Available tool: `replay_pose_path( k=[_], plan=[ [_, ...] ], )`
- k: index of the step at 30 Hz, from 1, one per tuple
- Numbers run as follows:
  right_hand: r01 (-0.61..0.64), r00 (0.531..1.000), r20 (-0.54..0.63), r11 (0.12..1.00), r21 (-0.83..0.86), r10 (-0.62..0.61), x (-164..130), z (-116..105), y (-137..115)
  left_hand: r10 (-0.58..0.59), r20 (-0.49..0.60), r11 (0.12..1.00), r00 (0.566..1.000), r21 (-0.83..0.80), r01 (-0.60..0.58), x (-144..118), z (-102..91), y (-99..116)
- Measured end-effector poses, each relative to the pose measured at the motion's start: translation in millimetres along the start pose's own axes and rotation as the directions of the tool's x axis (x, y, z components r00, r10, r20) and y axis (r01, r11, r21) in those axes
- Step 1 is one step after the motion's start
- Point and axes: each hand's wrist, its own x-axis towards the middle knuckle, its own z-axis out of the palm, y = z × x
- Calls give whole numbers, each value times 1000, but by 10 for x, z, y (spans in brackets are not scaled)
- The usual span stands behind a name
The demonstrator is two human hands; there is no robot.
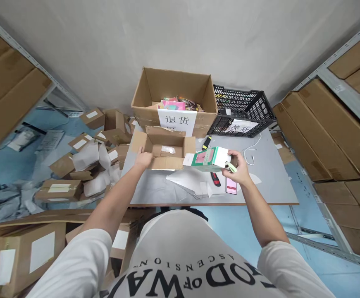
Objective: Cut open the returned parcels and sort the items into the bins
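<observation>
Two hands work over a gray table [269,182]. One, the left hand [143,158], holds the near wall of a small open brown box [163,150] on the table. The right hand [238,167] grips a green and white packet [209,159], lifted just beside that box. A pink phone [231,186] lies under the right hand.

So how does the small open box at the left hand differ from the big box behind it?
The small box is low and shallow; the big box is tall and deep. The small box holds only a white packet; the big box holds colourful packs. The big box bears a white label; the small box shows none. Both are open brown cardboard.
</observation>
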Motion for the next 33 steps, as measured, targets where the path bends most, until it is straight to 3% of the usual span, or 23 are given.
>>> replay_pose_path(
  k=[5,13,16,20,23,25,28,29,33],
  plan=[
    [-91,995,-36,995,-47,90,-203,-22,111,0,47,984,999,175,-8,9,-54,0],
    [-135,990,-56,984,-118,129,-555,-348,274,-2,10,986,1000,169,1,-19,-21,25],
    [-155,988,-4,976,-152,156,-576,-194,385,43,-41,990,998,137,-37,-67,-39,84],
    [-145,977,131,978,-148,165,-501,248,543,120,-152,992,981,47,-115,-214,-71,224],
    [-130,961,229,983,-128,157,-436,576,641,140,-259,986,956,-50,-158,-429,-72,459],
    [-116,946,288,985,-132,150,-415,751,692,198,-338,955,920,-147,-260,-618,-34,705],
    [-106,918,367,986,-130,148,-431,938,749,344,-343,822,874,-339,-457,-871,82,1135],
    [-111,911,383,986,-126,151,-446,980,765,366,-314,784,876,-403,-472,-922,125,1269],
    [-131,909,382,985,-113,165,-504,1057,822,263,-253,757,931,-544,-362,-923,235,1639]
  ],
)
